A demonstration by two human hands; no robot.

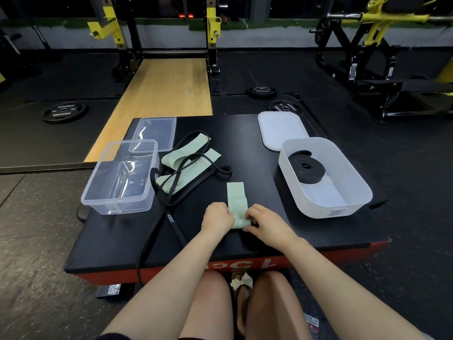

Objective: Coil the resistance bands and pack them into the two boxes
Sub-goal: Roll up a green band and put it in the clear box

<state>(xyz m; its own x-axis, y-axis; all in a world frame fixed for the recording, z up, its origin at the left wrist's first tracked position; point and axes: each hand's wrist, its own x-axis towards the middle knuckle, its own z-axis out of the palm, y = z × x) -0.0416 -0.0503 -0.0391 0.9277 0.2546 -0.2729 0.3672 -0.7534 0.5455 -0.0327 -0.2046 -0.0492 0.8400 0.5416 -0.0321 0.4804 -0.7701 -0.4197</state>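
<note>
**Both hands on the green band at six o'clock**

Starting far left, at nine o'clock on the black tabletop (245, 153), sits the clear box (120, 177), open and with nothing inside. Its clear lid (155, 133) lies flat just behind it, toward ten o'clock, its near edge overlapping the box rim.

Moving right, a tangle just beside the clear box: loose green bands (188, 155) lie flattened in folds, and a thin black band (171, 224) loops over and through them, then trails down toward seven o'clock and hangs over the near edge of the tabletop. White lettering shows on that trailing stretch.

Now the centre, six o'clock. The left hand (217, 218) is curled, knuckles up, fingers gripping the left side of a short green band (236, 200). The right hand (266, 223) meets it from the other side, fingertips pinching the band's near end, which is folded over itself. The rest of the strip lies flat, pointing away toward twelve.

On to three o'clock: the white box (326, 177) stands open with a coiled black band (306, 169) inside, lying in the far half of the box. The white lid (282, 130) rests flat behind it at one o'clock, its near corner tucked under the box's far rim.
</note>
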